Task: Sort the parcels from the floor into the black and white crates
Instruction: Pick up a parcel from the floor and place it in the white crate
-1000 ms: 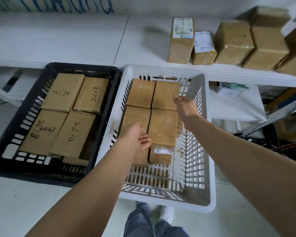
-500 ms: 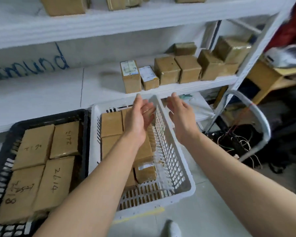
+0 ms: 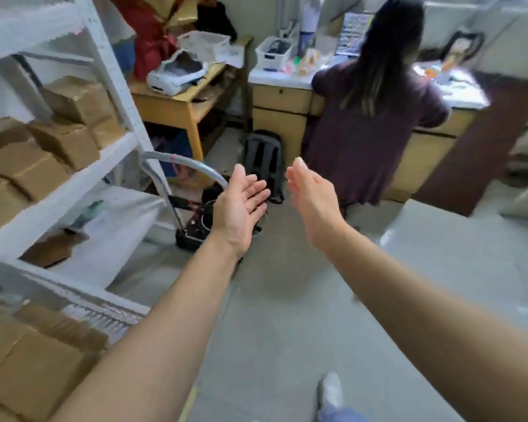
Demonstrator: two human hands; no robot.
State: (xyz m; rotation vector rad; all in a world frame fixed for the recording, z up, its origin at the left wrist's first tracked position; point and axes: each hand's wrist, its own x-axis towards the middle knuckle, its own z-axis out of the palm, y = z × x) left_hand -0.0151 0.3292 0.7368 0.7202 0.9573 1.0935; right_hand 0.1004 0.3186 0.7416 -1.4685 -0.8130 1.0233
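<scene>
Left hand (image 3: 241, 205) and right hand (image 3: 313, 196), fingers straight, face each other above floor (image 3: 287, 324).

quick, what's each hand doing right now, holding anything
Left hand: open, palm up, holding nothing.
Right hand: open, fingers relaxed, holding nothing.

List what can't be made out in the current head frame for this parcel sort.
Head view only:
- Black crate: outside the frame.
- White crate: just a strip of slatted wall shows; the left edge and the left forearm hide the rest.
- Parcels in it: count and labels lost to blur and the frame edge.
- Shelf parcels: labels smeared by motion blur.
- Floor parcels: none in frame.
</scene>
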